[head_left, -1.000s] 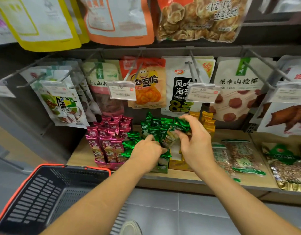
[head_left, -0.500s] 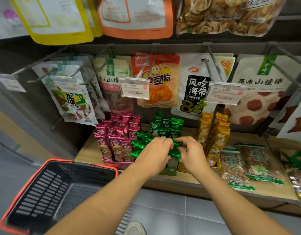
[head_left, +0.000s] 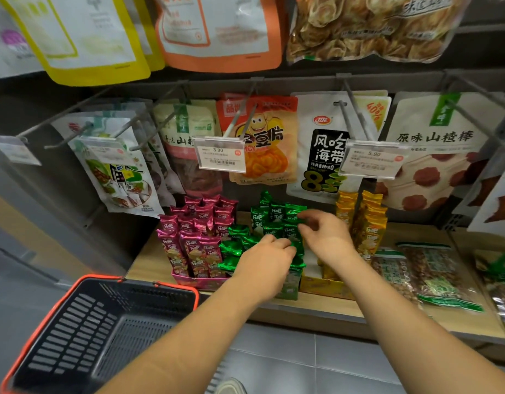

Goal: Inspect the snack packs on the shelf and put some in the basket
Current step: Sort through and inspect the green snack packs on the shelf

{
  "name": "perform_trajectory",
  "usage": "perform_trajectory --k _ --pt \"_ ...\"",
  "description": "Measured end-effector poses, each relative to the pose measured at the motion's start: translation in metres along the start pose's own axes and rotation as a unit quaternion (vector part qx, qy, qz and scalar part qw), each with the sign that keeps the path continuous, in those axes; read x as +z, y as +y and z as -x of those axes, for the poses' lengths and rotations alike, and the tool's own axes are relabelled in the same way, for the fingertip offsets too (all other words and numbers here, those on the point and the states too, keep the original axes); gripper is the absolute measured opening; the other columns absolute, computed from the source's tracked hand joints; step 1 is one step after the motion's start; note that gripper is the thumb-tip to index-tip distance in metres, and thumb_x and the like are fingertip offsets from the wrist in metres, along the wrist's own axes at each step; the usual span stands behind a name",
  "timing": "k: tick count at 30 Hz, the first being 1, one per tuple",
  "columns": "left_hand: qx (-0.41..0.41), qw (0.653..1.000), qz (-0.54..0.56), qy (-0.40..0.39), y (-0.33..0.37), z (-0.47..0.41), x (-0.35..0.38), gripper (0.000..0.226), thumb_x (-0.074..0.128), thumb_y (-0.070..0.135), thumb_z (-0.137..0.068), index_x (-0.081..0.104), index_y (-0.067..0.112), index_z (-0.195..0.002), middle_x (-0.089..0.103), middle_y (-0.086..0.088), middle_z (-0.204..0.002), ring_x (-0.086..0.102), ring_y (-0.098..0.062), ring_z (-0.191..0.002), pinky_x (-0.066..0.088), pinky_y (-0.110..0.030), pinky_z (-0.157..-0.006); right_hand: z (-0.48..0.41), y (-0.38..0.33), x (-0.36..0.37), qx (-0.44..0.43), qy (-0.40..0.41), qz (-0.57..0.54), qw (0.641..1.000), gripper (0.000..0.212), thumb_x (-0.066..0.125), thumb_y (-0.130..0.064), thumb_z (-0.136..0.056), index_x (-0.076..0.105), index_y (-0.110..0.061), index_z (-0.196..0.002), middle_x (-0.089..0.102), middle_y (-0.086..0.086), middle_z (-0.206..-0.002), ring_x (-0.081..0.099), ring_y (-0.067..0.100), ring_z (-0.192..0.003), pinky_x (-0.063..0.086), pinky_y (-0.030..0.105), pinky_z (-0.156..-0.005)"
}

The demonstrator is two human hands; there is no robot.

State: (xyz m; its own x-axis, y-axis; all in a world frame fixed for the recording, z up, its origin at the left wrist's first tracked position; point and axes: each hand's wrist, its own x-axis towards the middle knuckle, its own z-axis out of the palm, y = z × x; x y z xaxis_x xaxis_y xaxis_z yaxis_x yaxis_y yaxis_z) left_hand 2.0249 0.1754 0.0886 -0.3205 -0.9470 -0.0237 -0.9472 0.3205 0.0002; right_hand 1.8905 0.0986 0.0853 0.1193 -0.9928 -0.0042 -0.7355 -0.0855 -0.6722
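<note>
Small green snack packs [head_left: 274, 217] stand in a display box on the wooden shelf [head_left: 311, 307], between magenta packs [head_left: 197, 240] and yellow packs [head_left: 368, 223]. My left hand [head_left: 267, 260] lies over the front green packs with its fingers curled down onto them. My right hand [head_left: 325, 237] reaches in from the right, thumb and forefinger closed around the top of a green pack in the back rows. A black basket with a red rim [head_left: 137, 282] sits at the lower left below the shelf; nothing shows inside it.
Larger snack bags hang on metal pegs with price tags [head_left: 221, 155] above the shelf. Flat bags of nuts [head_left: 433, 277] lie on the shelf to the right. A grey tiled floor [head_left: 331, 362] runs below.
The view has come closer and shifted left. My right hand has lifted from the front of the green box toward its back rows. My left hand stays on the front green packs.
</note>
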Motion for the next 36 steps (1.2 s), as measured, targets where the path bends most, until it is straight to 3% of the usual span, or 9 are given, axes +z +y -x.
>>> perform_trajectory --k 7,10,13,18,21,25,30,33,36 --pt "-0.008 0.999 0.040 -0.010 0.001 0.002 -0.001 0.049 0.054 0.023 -0.094 0.041 0.012 -0.140 0.038 -0.004 -0.151 0.033 -0.026 -0.132 0.040 -0.042 -0.106 0.002 -0.008 0.016 0.035 0.012 0.079 0.996 0.023 0.058 -0.024 -0.095 0.069 -0.029 -0.114 0.068 0.005 -0.117 0.061 0.028 -0.108 0.050 0.034 -0.085" --pt "-0.011 0.998 0.050 -0.024 0.001 0.001 -0.001 0.053 0.053 0.023 -0.094 0.039 0.013 -0.144 0.034 -0.003 -0.154 0.029 -0.025 -0.135 0.039 -0.042 -0.108 0.023 -0.004 0.002 -0.075 0.123 0.035 0.989 0.017 0.059 -0.015 -0.094 0.071 -0.016 -0.106 0.069 0.006 -0.104 0.063 0.027 -0.098 0.050 0.034 -0.081" --pt "-0.010 0.997 0.055 -0.045 0.000 -0.001 -0.003 0.057 0.052 0.022 -0.092 0.037 0.013 -0.146 0.030 -0.004 -0.156 0.028 -0.027 -0.138 0.036 -0.042 -0.111 0.052 -0.006 -0.024 -0.202 0.261 -0.048 0.943 0.012 0.062 0.001 -0.088 0.069 -0.004 -0.096 0.066 0.009 -0.095 0.062 0.023 -0.091 0.047 0.028 -0.080" --pt "-0.020 0.994 0.101 -0.033 -0.001 0.000 -0.016 0.056 0.054 0.018 -0.092 0.041 0.014 -0.146 0.033 -0.005 -0.157 0.033 -0.026 -0.141 0.032 -0.038 -0.114 0.100 -0.012 -0.071 -0.288 0.339 -0.047 0.895 0.016 0.052 0.001 -0.088 0.065 0.005 -0.096 0.063 0.019 -0.097 0.058 0.027 -0.098 0.046 0.031 -0.092" --pt "-0.034 0.989 0.142 -0.006 0.001 0.005 -0.034 0.042 0.054 0.018 -0.094 0.056 0.018 -0.136 0.053 -0.001 -0.143 0.048 -0.019 -0.131 0.038 -0.031 -0.108 0.125 -0.019 -0.103 -0.316 0.318 -0.018 0.894 0.021 0.048 -0.002 -0.088 0.065 0.004 -0.098 0.063 0.016 -0.098 0.059 0.027 -0.096 0.048 0.034 -0.089" --pt "-0.045 0.969 0.244 0.018 0.011 0.022 -0.077 0.021 0.058 0.026 -0.095 0.073 0.028 -0.110 0.072 0.015 -0.100 0.064 0.002 -0.087 0.046 -0.020 -0.086 0.148 -0.023 -0.142 -0.254 0.253 -0.038 0.933 0.013 0.060 -0.004 -0.090 0.062 -0.015 -0.096 0.058 -0.009 -0.087 0.054 0.005 -0.079 0.044 0.017 -0.072" --pt "0.038 0.851 0.522 -0.029 0.044 0.054 -0.135 0.027 0.058 0.045 -0.089 0.070 0.032 -0.110 0.073 0.013 -0.088 0.067 -0.004 -0.076 0.052 -0.017 -0.069 0.167 -0.022 -0.146 -0.173 0.086 -0.116 0.974 0.014 0.067 -0.011 -0.088 0.063 -0.024 -0.087 0.064 -0.011 -0.080 0.059 0.005 -0.077 0.046 0.019 -0.065" --pt "0.077 0.887 0.455 0.020 0.068 0.062 -0.141 0.026 0.065 0.043 -0.087 0.070 0.037 -0.112 0.071 0.016 -0.086 0.063 0.001 -0.071 0.049 -0.016 -0.065 0.173 -0.026 -0.136 -0.175 0.077 -0.184 0.964 0.016 0.069 -0.010 -0.086 0.064 -0.023 -0.093 0.065 -0.005 -0.080 0.060 0.009 -0.075 0.050 0.023 -0.068" --pt "0.035 0.878 0.463 0.118 0.078 0.072 -0.133 0.016 0.065 0.033 -0.089 0.073 0.037 -0.103 0.074 0.003 -0.084 0.062 -0.008 -0.067 0.055 -0.037 -0.063 0.169 -0.027 -0.136 -0.123 0.062 -0.317 0.938 0.032 0.077 -0.018 -0.079 0.059 -0.025 -0.104 0.068 0.002 -0.080 0.065 0.012 -0.075 0.055 0.026 -0.070"
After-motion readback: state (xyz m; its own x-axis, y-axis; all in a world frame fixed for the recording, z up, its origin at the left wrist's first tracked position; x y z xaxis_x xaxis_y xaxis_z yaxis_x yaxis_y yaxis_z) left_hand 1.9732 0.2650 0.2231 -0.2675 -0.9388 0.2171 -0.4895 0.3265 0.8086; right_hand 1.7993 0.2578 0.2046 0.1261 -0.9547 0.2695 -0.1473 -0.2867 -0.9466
